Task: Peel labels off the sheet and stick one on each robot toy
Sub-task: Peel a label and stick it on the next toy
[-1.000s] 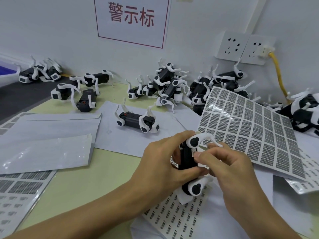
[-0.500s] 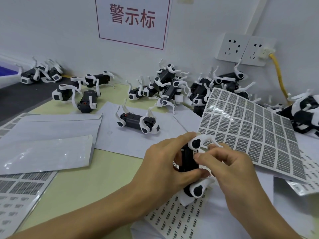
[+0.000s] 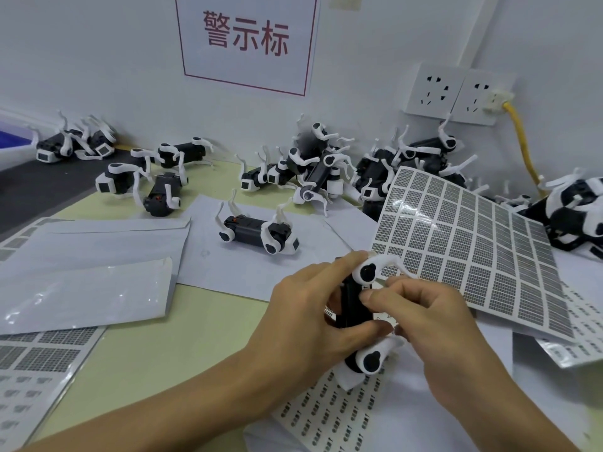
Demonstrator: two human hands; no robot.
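Near the front edge of the tabletop (image 3: pixel 169 350), the left hand (image 3: pixel 303 324) grasps a black robot toy (image 3: pixel 354 308) upright, and the right hand (image 3: pixel 434 324) presses its fingertips (image 3: pixel 370 296) on the toy's side. Behind them lies the label sheet (image 3: pixel 473 246). More toys (image 3: pixel 313 168) lie heaped along the far edge.

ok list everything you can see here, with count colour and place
held toy: one, black and white, between both hands
lone toy: one, black and white, on white paper mid-table
toy piles: many, black and white, along the wall
label sheet: one, grey grid, propped at right
flat sheets: several, grey and white, left and front
sign: one, red on white, wall
sockets: two, white, wall
cable: one, yellow, plugged in
left hand: grips toy
right hand: fingertips at toy
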